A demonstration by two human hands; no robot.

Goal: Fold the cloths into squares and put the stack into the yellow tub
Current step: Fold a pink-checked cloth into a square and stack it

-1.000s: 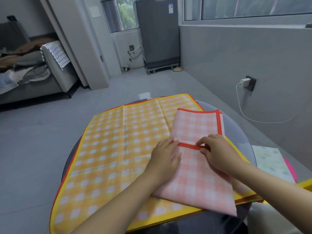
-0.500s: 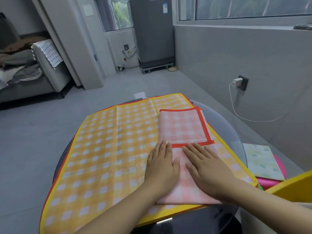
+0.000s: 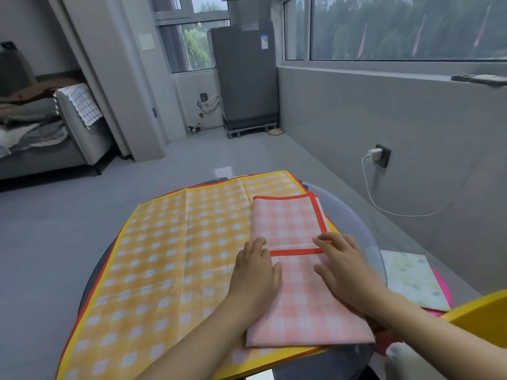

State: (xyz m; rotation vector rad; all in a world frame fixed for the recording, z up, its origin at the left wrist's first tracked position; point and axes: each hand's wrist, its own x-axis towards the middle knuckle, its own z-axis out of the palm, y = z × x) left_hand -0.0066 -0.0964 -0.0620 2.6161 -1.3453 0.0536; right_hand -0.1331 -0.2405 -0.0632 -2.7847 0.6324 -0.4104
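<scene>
A pink checked cloth [image 3: 290, 226] with a red hem lies folded on the right side of a spread yellow checked cloth [image 3: 170, 259], which covers a round glass table [image 3: 354, 223]. My left hand [image 3: 255, 272] rests on the pink cloth's left edge, fingertips bent beside the red hem. My right hand [image 3: 343, 267] lies on the cloth's right side, its fingers reaching the hem's right corner and its thumb spread. The curved rim of the yellow tub [image 3: 482, 311] shows at the lower right.
A folded pale floral cloth [image 3: 408, 278] lies on a pink round thing [image 3: 445, 289] right of the table. A white charger cable [image 3: 384, 207] hangs from the wall socket. A sofa with laundry stands far left, a grey fridge at the back.
Both hands slid forward from lying flat on the near half of the pink cloth up to its red hem. The view tilted upward.
</scene>
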